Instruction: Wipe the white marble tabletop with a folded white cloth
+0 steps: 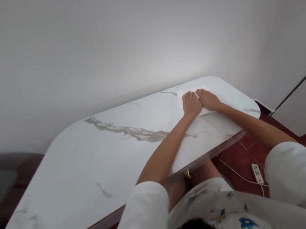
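Note:
A white cloth (180, 98) lies spread on the white marble-patterned tabletop (118, 154), toward its right end near the wall. My left hand (192, 103) rests on the cloth with its palm down and fingers laid forward. Beside it, my right hand (208, 99) also presses down on the cloth, its fingers stretched toward the left hand. The two hands touch or nearly touch at the thumbs. Cloth edges show to the left of the hands and below them.
A plain wall (129, 37) rises behind the table's far edge. Under the front edge is a small brass-coloured knob (187, 173). On the red tiled floor (284, 136) lies a power strip (257, 173) with a white cord. A dark rounded object (1, 181) stands at the left.

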`<state>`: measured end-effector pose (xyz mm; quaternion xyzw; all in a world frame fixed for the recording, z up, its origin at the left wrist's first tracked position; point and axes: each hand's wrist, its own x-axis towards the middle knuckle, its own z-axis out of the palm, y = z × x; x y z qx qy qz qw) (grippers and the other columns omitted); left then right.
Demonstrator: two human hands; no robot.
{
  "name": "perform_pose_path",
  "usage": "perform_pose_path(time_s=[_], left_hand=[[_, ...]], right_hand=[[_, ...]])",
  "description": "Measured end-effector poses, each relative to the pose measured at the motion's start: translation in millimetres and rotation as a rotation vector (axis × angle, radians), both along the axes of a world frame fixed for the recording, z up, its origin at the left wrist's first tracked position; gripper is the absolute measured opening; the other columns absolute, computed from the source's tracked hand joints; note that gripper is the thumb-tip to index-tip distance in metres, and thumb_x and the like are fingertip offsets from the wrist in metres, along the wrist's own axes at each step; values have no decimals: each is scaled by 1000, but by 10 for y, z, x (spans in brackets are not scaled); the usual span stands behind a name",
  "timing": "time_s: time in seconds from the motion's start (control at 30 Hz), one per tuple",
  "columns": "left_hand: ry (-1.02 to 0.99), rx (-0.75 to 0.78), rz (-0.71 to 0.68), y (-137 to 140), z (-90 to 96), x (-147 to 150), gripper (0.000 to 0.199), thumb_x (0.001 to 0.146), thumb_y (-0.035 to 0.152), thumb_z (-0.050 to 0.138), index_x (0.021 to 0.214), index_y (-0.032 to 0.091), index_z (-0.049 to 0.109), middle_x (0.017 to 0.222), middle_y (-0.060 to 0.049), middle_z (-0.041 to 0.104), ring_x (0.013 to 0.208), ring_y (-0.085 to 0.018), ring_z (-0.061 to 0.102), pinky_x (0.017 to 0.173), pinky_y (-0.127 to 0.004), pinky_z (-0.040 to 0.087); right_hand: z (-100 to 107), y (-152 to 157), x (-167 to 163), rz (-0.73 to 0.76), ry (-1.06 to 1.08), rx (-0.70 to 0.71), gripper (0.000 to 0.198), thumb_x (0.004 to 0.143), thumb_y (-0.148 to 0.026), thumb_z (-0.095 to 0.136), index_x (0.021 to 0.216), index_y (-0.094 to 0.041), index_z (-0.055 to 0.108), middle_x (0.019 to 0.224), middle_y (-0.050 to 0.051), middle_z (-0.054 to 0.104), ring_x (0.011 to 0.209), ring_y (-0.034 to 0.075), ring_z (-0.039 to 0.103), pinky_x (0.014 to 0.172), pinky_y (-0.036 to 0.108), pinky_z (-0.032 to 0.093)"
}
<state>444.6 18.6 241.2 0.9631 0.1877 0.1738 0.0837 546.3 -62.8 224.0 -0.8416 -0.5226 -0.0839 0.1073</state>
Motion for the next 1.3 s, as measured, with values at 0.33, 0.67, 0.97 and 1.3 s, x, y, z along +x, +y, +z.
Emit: perform_pose_path(time_s=[0.33,0.67,0.97,1.3], left_hand=[[34,-78,-53,-818,-33,-863,49,90,20,36,136,4,44,147,-19,41,138,-27,33,116,-41,21],[-58,-156,-116,-1198,11,-170,42,89,20,37,124,6,54,138,-17,52,131,-25,42,113,-37,26],[-75,-71,-67,-332,-19,410,37,91,20,37,119,6,57,128,-17,56,124,-26,46,109,-37,27],[-69,-29,6,562,-65,860,39,91,20,34,121,9,56,130,-17,56,124,-28,45,107,-41,26]], right_hand=[[-8,-986,-884,6,60,2,56,94,-30,23,144,-10,39,152,11,37,142,26,31,116,45,27],[4,-1415,-186,-76,41,-7,54,94,-28,26,142,-12,43,151,9,40,140,24,34,116,43,28],[-12,-421,426,-69,4,-23,52,95,-26,26,142,-12,43,149,8,42,139,22,35,115,41,30],[27,591,911,32,51,1,53,93,-22,29,141,-9,44,149,9,43,139,19,36,116,35,26]])
